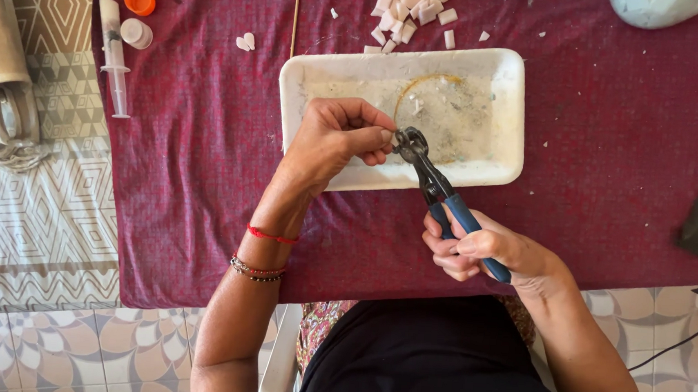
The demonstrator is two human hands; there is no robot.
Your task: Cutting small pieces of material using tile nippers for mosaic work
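My right hand (484,250) is gripping the blue handles of the nippers (436,186), fingers wrapped tight. My left hand (337,138) is pinching a small white tile piece (387,136) into the cutting wheels, over the white foam tray (502,117). The piece is judged light, stiff and brittle; edges are the hold. Beyond, tile chips (411,8) are lying on the maroon cloth (189,144); patterned floor tiles (35,231) are showing alongside.

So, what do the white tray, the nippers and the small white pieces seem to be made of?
The white tray looks like foam: matte, thick soft rim, stained floor. The nippers seem dark metal at the head, with blue handles, probably plastic or rubber, held by the right hand. The small white pieces look like ceramic or tile chips, with hard edges; this is uncertain. The left hand pinches one at the jaws.
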